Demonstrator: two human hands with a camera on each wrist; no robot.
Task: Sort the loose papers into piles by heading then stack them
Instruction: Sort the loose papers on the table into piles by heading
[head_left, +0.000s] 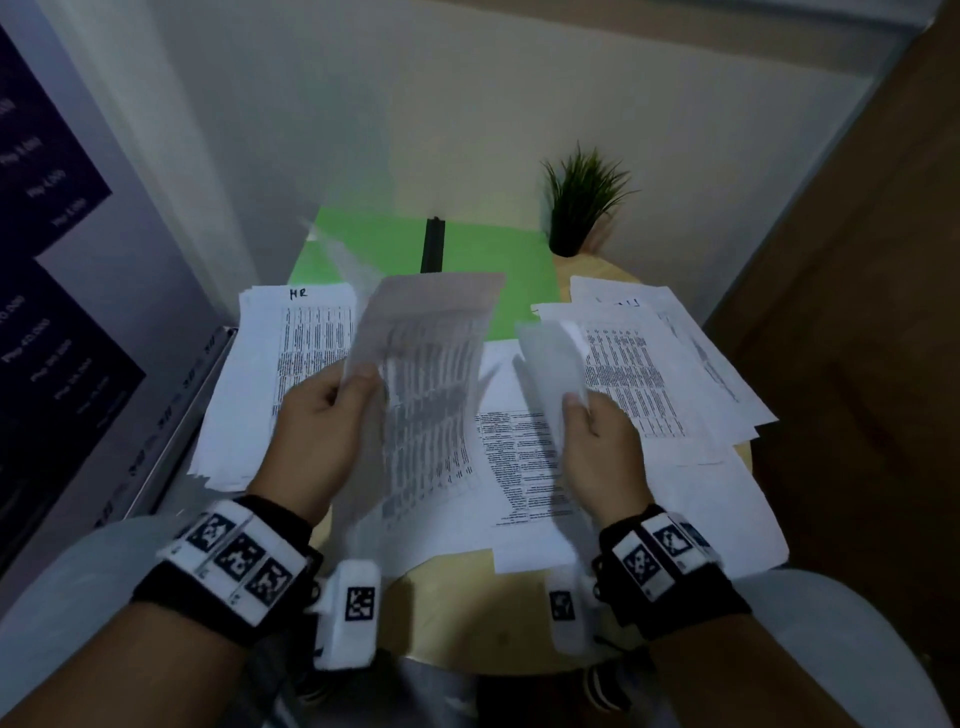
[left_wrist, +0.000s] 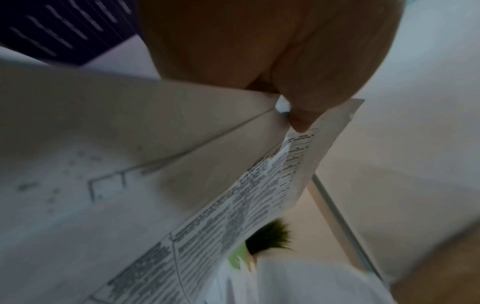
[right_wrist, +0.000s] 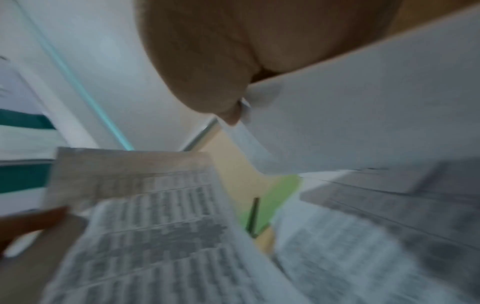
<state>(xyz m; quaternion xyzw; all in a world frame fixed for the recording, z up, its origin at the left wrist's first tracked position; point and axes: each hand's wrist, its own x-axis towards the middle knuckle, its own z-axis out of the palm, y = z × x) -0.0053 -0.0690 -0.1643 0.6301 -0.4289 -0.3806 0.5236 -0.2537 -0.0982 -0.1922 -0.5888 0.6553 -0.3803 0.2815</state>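
The left hand pinches a printed sheet by its left edge, thumb on the front face, and holds it raised and curved above the middle of the desk; the left wrist view shows the thumb pressed on the sheet's margin beside a table of small print, and more than one sheet may be in this grip. The right hand pinches a second sheet near its lower edge, thumb on top, with the paper bent upward and blurred; the right wrist view shows the thumb clamping its corner. The two hands are apart, each closed on its own paper. Under them, a flat pile of printed pages lies near the middle of the desk. To the left sits a thick pile headed "HR" in handwriting, its edges fanned. To the right lies another spread pile, with some handwriting at its top that is too blurred to read. Farther back a green folder with a black clip bar lies on the desk, and a small potted plant stands at the far right beside the wall.
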